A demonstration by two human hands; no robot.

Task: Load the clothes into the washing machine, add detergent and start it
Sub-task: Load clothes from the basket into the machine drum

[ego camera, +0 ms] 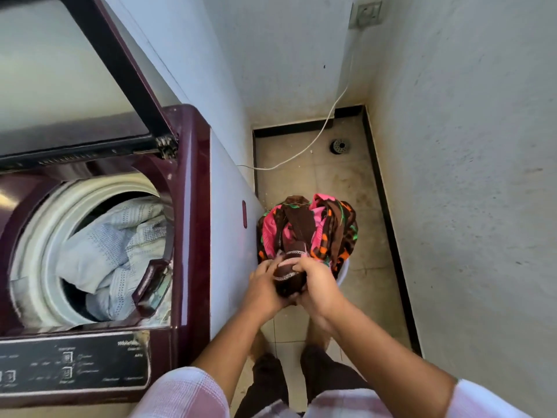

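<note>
Both hands, left hand point(265, 285) and right hand point(316, 282), have fingers closed on a dark brown garment point(291, 274) atop the patterned clothes pile point(310, 230) in a tub on the floor, just beside the washing machine point(193, 236). Lid raised; pale laundry point(111, 251) already in the drum. Risk: tangled pile may drag out and spill onto the dirty floor.
</note>
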